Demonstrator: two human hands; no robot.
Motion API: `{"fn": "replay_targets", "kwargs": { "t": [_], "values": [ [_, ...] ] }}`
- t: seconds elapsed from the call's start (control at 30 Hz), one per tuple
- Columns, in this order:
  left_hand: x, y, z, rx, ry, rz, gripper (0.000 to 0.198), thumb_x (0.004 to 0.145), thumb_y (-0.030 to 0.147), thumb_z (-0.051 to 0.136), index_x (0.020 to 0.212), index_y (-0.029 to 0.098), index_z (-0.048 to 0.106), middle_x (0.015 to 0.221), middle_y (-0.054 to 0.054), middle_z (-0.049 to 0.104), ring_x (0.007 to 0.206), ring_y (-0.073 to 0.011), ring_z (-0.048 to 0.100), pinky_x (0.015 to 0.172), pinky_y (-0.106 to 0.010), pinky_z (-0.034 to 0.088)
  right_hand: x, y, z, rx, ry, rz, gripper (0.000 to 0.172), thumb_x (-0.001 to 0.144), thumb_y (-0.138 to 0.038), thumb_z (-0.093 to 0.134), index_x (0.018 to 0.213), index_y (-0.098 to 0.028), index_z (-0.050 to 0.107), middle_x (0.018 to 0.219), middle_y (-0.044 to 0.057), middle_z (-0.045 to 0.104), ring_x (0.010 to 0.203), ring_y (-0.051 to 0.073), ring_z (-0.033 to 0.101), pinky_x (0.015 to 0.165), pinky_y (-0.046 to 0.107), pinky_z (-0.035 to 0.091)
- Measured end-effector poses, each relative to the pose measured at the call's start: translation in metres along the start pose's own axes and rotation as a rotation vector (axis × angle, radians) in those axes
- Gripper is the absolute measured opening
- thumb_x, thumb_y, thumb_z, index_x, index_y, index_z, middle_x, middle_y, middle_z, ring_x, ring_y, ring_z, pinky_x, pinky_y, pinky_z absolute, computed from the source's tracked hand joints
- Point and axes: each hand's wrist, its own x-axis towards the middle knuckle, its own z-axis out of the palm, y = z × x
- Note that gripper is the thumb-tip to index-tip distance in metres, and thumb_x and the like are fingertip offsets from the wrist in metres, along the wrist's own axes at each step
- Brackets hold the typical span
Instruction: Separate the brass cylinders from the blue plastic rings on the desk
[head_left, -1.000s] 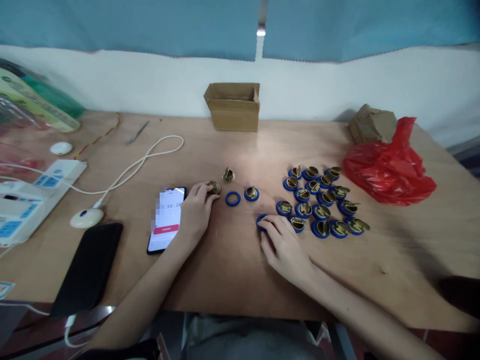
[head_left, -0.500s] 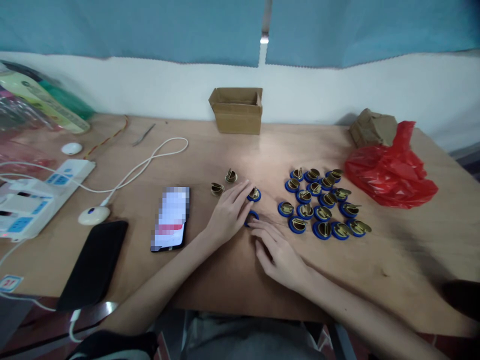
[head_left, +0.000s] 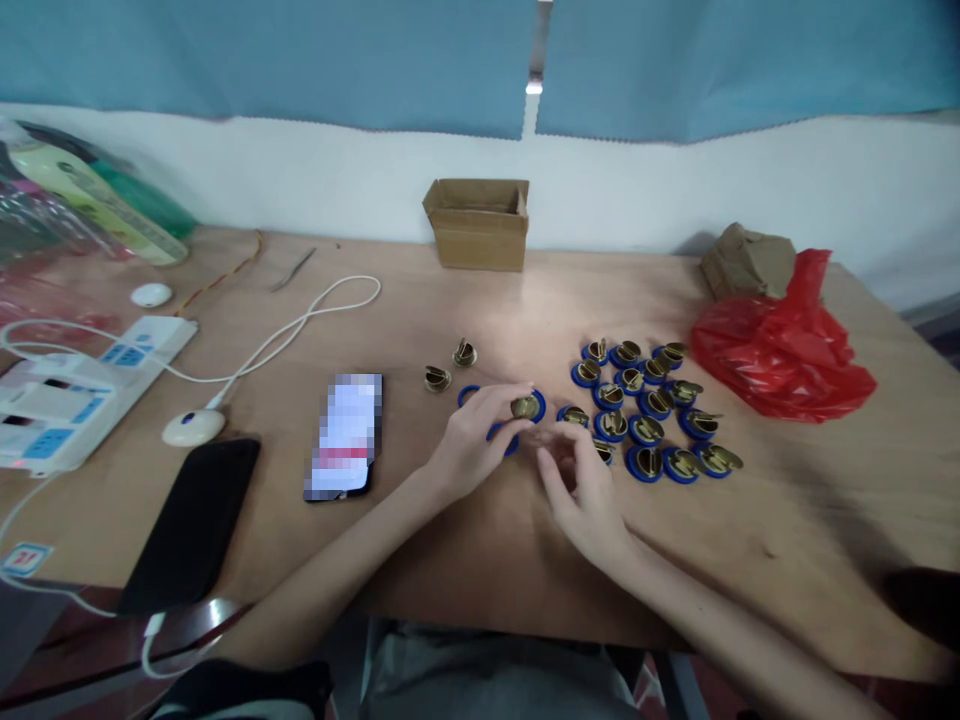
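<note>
My left hand (head_left: pixel 480 435) is closed on a round brooch-like piece (head_left: pixel 531 405) with a blue rim and a gold clip on its back, holding it by its edges between thumb and fingers. Just right of it, my right hand (head_left: pixel 589 495) has curled fingers, thumb and forefinger a little apart, with nothing visible between them. One blue ring (head_left: pixel 470 394) lies partly behind the left fingers, another blue ring (head_left: pixel 501 440) below the left thumb. Two loose gold clip pieces (head_left: pixel 437 378) without blue rims sit to the left.
Several blue-rimmed gold clip pieces (head_left: pixel 646 430) stand grouped on the right, beside a red plastic bag (head_left: pixel 780 345). An open cardboard box (head_left: pixel 482 240) is at the wall. Left are a lit phone (head_left: pixel 345 435), a black phone (head_left: pixel 191 525), a power strip (head_left: pixel 97 390) and white cables.
The left hand has shifted slightly right and taken hold of a blue-rimmed clip piece, which moved right. My right hand has moved right, off the lower blue ring.
</note>
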Motion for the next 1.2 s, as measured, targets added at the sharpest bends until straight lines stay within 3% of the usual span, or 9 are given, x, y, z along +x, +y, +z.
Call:
{"fn": "replay_targets", "kwargs": {
  "t": [0.1, 0.2, 0.33, 0.43, 0.6, 0.73, 0.93, 1.2],
  "values": [
    [-0.008, 0.014, 0.001, -0.151, 0.013, 0.015, 0.022, 0.096, 0.017, 0.061, 0.118, 0.021, 0.063, 0.127, -0.010, 0.071, 0.125, -0.0214, 0.065, 0.106, -0.039, 0.054, 0.003, 0.002, 0.001, 0.206, 0.049, 0.096, 0.026, 0.100, -0.029, 0.053, 0.125, -0.026, 0.047, 0.097, 0.004, 0.062, 0.079, 0.018, 0.065, 0.066, 0.030, 0.058],
    [-0.012, 0.021, 0.004, -0.253, -0.001, -0.071, 0.018, 0.092, 0.019, 0.067, 0.110, 0.022, 0.066, 0.129, -0.011, 0.070, 0.121, -0.0230, 0.067, 0.102, -0.039, 0.057, 0.006, 0.004, 0.000, 0.317, 0.043, 0.103, 0.020, 0.100, -0.032, 0.053, 0.119, -0.027, 0.049, 0.096, 0.002, 0.062, 0.077, 0.017, 0.065, 0.065, 0.028, 0.058],
    [-0.013, 0.026, 0.003, -0.533, -0.064, -0.225, 0.013, 0.092, 0.019, 0.066, 0.105, 0.020, 0.065, 0.135, -0.015, 0.065, 0.125, -0.0248, 0.065, 0.104, -0.040, 0.055, 0.006, 0.005, -0.003, 0.188, 0.017, 0.048, 0.011, 0.101, -0.031, 0.052, 0.108, -0.025, 0.058, 0.091, 0.001, 0.062, 0.078, 0.016, 0.063, 0.067, 0.027, 0.055],
    [-0.013, 0.026, 0.001, -0.652, -0.090, -0.317, 0.012, 0.092, 0.016, 0.062, 0.104, 0.019, 0.064, 0.125, -0.014, 0.068, 0.120, -0.0232, 0.066, 0.103, -0.038, 0.055, 0.005, 0.006, -0.005, 0.096, 0.009, 0.025, 0.012, 0.101, -0.030, 0.054, 0.110, -0.024, 0.059, 0.090, 0.001, 0.063, 0.075, 0.016, 0.063, 0.064, 0.026, 0.054],
    [-0.014, 0.017, 0.004, -0.626, -0.023, -0.389, 0.037, 0.086, 0.014, 0.069, 0.122, 0.021, 0.063, 0.119, -0.010, 0.067, 0.110, -0.0196, 0.069, 0.094, -0.031, 0.059, 0.005, 0.004, -0.006, 0.106, 0.022, 0.021, 0.021, 0.099, -0.025, 0.058, 0.120, -0.025, 0.055, 0.103, 0.004, 0.068, 0.088, 0.018, 0.070, 0.077, 0.029, 0.060],
    [-0.015, 0.012, 0.006, -0.597, -0.015, -0.322, 0.025, 0.085, 0.014, 0.071, 0.110, 0.019, 0.070, 0.111, -0.008, 0.067, 0.106, -0.0188, 0.070, 0.094, -0.031, 0.059, 0.006, 0.002, -0.008, 0.032, 0.057, -0.060, 0.027, 0.098, -0.022, 0.060, 0.124, -0.026, 0.056, 0.114, 0.007, 0.066, 0.101, 0.021, 0.070, 0.087, 0.035, 0.060],
    [-0.019, 0.014, 0.007, -0.734, -0.098, -0.330, 0.030, 0.090, 0.013, 0.067, 0.118, 0.020, 0.065, 0.128, -0.011, 0.070, 0.119, -0.0209, 0.069, 0.105, -0.035, 0.055, 0.007, -0.001, -0.010, -0.073, 0.127, -0.173, 0.028, 0.096, -0.015, 0.062, 0.123, -0.025, 0.059, 0.113, 0.008, 0.064, 0.098, 0.021, 0.068, 0.084, 0.037, 0.060],
    [-0.025, 0.012, 0.009, -0.539, -0.145, -0.294, 0.051, 0.080, 0.027, 0.082, 0.127, 0.024, 0.065, 0.126, -0.011, 0.072, 0.115, -0.0240, 0.070, 0.100, -0.035, 0.058, 0.004, 0.001, -0.007, -0.007, 0.171, -0.150, 0.028, 0.096, -0.010, 0.059, 0.120, -0.025, 0.059, 0.108, 0.007, 0.064, 0.094, 0.018, 0.067, 0.082, 0.034, 0.060]
  ]
}}
